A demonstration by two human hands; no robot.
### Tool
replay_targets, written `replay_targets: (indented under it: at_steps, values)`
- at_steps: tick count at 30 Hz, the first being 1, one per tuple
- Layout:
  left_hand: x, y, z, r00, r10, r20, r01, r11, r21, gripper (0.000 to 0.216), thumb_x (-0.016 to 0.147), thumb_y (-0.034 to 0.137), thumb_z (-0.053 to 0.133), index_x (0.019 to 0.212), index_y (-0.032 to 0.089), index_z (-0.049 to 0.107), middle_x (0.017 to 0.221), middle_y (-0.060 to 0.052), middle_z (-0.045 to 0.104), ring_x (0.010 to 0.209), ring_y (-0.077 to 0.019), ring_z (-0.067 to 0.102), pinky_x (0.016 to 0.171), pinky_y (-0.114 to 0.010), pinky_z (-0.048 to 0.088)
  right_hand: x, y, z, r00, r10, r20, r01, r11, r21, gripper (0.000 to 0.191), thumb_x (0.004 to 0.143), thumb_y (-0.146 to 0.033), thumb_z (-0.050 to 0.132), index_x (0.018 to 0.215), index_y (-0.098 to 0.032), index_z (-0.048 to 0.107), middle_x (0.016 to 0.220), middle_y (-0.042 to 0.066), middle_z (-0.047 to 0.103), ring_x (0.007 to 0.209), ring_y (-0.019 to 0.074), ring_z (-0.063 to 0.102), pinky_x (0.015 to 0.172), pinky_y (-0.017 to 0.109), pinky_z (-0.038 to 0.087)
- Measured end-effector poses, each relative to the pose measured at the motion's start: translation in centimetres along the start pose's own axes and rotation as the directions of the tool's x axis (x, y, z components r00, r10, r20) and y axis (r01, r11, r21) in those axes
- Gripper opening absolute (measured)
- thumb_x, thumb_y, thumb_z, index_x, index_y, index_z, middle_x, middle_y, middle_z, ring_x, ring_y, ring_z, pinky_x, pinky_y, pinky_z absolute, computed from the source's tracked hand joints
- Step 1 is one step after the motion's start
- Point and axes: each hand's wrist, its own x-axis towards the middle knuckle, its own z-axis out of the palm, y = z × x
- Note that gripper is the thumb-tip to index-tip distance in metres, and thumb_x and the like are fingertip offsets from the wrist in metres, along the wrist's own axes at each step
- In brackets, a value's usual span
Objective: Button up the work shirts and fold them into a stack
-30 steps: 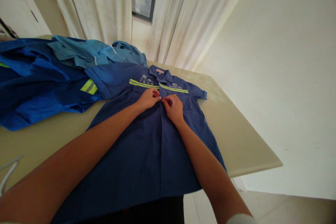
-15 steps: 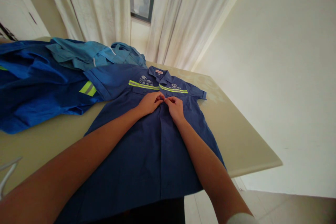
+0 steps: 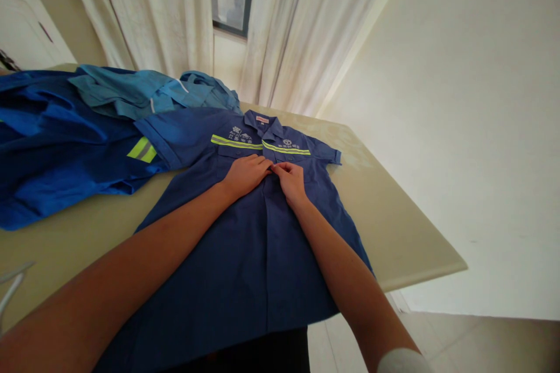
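Observation:
A dark blue short-sleeved work shirt [image 3: 236,256] lies face up, its collar at the far end and its hem hanging over the near table edge. Yellow-and-grey reflective strips and white print cross its chest. Just below the strips, my left hand [image 3: 248,175] has its fingers closed on the front placket. My right hand [image 3: 289,179] pinches the same placket, fingertips meeting those of the left. Whatever button or buttonhole lies between the fingertips is hidden.
Bright blue garments [image 3: 65,145] and a light blue one [image 3: 149,93] lie heaped at the left on the table [image 3: 406,233]. A white hanger-like piece [image 3: 15,285] shows at the left edge. Curtains [image 3: 166,17] and a wall [image 3: 472,99] stand beyond the table.
Both hands stay at the placket. The left fingers have curled over slightly more at the fingertips. The whole view has shifted a little.

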Motion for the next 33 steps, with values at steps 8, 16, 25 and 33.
replay_targets:
  at_steps: [8,16,25,33]
  values:
    - [-0.3,0.5,-0.1,0.999,0.047,0.019,-0.048,0.993,0.110,0.026,0.103,0.028,0.048,0.111,0.017,0.071,0.106,-0.015,0.072,0.104,-0.0292,0.066,0.087,-0.038,0.049,0.0,-0.1,-0.1,1.000,-0.023,0.017,0.025,0.995,-0.092,0.022,0.080,-0.038,0.072,0.083,-0.017,0.078,0.071,0.000,0.072,0.065,0.0153,0.061,0.063,0.025,0.045]
    - [-0.1,-0.1,-0.1,0.999,-0.036,-0.028,0.036,0.999,-0.001,0.019,0.099,0.028,0.051,0.108,0.022,0.066,0.106,-0.008,0.071,0.103,-0.0260,0.066,0.084,-0.035,0.051,-0.7,-1.0,-0.5,0.987,-0.113,0.118,0.135,0.971,-0.197,0.018,0.086,-0.035,0.069,0.089,-0.019,0.076,0.072,-0.002,0.070,0.067,0.0151,0.062,0.065,0.026,0.045]
    - [0.2,-1.1,0.5,0.999,0.029,0.019,-0.028,0.998,-0.051,0.025,0.102,0.038,0.050,0.110,0.022,0.068,0.100,-0.009,0.072,0.097,-0.0272,0.065,0.086,-0.038,0.051,-1.4,-1.7,-1.5,0.968,-0.220,0.122,0.247,0.927,-0.281,0.018,0.092,-0.039,0.065,0.089,-0.022,0.061,0.071,-0.004,0.062,0.065,0.0141,0.057,0.065,0.025,0.043]
    - [2.5,-3.9,1.8,0.982,-0.086,0.167,0.084,0.996,0.018,0.059,0.110,0.051,0.026,0.152,0.022,0.056,0.163,-0.011,0.049,0.150,-0.0304,0.045,0.124,-0.052,0.030,-4.7,-5.8,-2.1,0.901,0.010,0.434,0.361,0.536,-0.763,0.030,0.085,-0.040,0.074,0.107,-0.021,0.068,0.100,0.010,0.075,0.083,0.0255,0.069,0.072,0.033,0.047]
